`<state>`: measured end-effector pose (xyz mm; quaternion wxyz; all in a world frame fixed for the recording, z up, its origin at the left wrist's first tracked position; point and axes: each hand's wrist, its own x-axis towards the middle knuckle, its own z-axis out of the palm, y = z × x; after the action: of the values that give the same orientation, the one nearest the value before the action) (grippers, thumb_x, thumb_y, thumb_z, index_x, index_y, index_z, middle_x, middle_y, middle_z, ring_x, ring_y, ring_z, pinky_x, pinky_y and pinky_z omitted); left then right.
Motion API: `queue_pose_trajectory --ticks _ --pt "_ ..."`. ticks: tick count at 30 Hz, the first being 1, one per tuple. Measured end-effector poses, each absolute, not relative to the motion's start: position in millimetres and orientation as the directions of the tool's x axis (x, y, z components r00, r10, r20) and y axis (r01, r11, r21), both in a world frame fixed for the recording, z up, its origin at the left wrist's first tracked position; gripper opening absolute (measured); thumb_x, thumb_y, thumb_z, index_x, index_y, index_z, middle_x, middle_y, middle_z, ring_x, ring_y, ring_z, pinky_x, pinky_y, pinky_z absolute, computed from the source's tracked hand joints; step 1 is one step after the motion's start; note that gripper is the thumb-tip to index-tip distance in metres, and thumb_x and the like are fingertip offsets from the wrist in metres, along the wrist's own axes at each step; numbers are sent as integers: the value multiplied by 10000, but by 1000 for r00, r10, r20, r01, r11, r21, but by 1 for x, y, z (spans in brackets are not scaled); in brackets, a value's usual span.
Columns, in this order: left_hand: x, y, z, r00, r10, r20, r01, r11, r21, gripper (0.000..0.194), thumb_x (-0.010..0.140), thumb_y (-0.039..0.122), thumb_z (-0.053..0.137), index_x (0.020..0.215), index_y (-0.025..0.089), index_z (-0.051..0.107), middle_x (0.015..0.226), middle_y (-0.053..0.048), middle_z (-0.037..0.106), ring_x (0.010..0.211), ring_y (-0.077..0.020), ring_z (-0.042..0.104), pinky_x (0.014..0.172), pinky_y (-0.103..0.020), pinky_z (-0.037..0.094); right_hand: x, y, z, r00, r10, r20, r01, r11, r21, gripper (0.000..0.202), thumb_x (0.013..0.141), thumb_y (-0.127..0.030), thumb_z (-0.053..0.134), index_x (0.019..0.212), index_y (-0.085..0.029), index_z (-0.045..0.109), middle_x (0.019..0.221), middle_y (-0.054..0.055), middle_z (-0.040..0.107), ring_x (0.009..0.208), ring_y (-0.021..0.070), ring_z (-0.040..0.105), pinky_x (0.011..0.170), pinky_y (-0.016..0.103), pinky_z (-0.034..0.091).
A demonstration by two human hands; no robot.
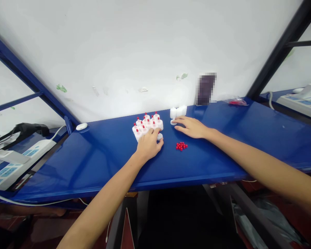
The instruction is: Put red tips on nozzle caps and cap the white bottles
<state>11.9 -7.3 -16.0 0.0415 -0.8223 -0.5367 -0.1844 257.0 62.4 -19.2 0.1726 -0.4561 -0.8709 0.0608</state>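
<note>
My left hand (148,143) is closed round a small white bottle (159,137) at the near right corner of a cluster of similar bottles. The cluster of white bottles (144,129) stands upright, each visible one tipped with a small red cap. Fingers stretched out and apart, my right hand (191,127) reaches to another small white bottle (173,122); its fingertips are at that bottle, partly covering it. Just behind are a few more white bottles (180,111) without visible red caps. Between my forearms lies a small pile of loose red caps (181,146).
The blue table (114,166) meets a white wall at the back. A round white object (82,126) lies at the left and a clear bag with red contents (237,101) at the back right. Power strips (26,160) and blue frame bars flank the table.
</note>
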Motion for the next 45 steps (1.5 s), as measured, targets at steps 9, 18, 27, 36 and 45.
queue_pose_trajectory --ticks 9,18,27,36,45 --pt "15 -7 -16 362 873 326 901 -418 116 362 924 236 508 1279 231 581 836 -49 727 800 -244 700 686 -311 483 256 45 -2 -548 748 376 593 664 -456 322 948 -366 502 1106 -212 736 853 52 644 719 172 568 735 338 436" --pt "17 -11 -16 510 777 369 764 -606 220 230 936 254 503 1100 194 652 905 -40 694 740 -173 639 656 -284 457 262 33 16 -695 718 -34 535 486 -691 220 850 -370 639 916 -181 732 519 -73 417 481 92 359 547 276 320" --pt "17 -13 -14 655 695 296 653 -718 240 344 986 266 412 1278 231 589 1288 -63 608 1033 -206 651 861 -328 530 259 30 18 -722 684 -107 557 481 -677 245 850 -390 640 894 -172 742 548 -50 489 504 96 395 530 268 316" --pt "25 -8 -9 669 730 138 729 -681 72 585 975 269 352 1551 341 278 1642 -75 262 757 -165 677 758 -351 524 265 38 15 -658 752 36 611 561 -558 246 890 -367 555 830 -186 709 578 -25 563 517 113 456 542 277 345" --pt "27 -6 -11 674 725 141 726 -685 56 552 968 255 344 1519 285 351 1596 -70 355 886 -217 685 767 -361 523 264 39 14 -557 809 184 625 555 -549 253 869 -394 592 882 -185 734 651 2 626 584 141 526 600 291 398"
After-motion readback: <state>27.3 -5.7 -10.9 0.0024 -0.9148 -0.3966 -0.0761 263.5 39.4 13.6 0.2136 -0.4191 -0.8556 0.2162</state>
